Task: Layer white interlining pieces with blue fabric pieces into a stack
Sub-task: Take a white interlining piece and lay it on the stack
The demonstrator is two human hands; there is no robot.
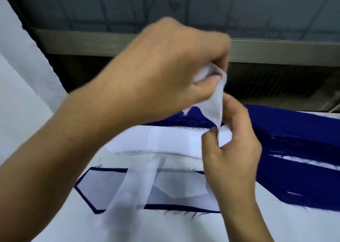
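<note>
My left hand [165,76] is raised above the table and grips the upper end of a thin white interlining piece [214,101]. My right hand [231,149] pinches the same piece lower down, just above a stack of white interlining pieces [165,142]. Nearer to me lies a blue fabric piece [86,195] with a white interlining piece [103,186] laid on it, so only a blue border shows. A loose sheer white strip [132,192] lies diagonally across it. A pile of blue fabric pieces [294,149] sits at the right.
The white table surface [303,227] carries everything. A grey metal ledge [276,50] runs along the far edge with a dark gap below it and grey panels behind. White cloth [22,66] hangs at the left.
</note>
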